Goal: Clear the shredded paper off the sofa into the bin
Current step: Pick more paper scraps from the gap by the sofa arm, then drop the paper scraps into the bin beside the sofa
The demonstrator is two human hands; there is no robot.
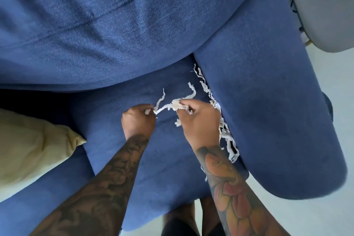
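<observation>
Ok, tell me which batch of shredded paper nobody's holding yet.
The long line of strips wedged in the gap between seat cushion and sofa arm. The other clump is pinched between left hand and right hand.

Blue woven-texture sofa [172, 159], white shredded paper [226, 134], beige cushion [32, 145], grey-black tattoo on left forearm [107, 182], red-orange floral tattoo on right forearm [231, 193].

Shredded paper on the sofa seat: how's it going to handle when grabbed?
Likely floppy: the shredded paper curls and droops between the left hand and right hand. Probably very light, apt to tangle and trail. Strips in the armrest crevice may snag or tear.
</observation>
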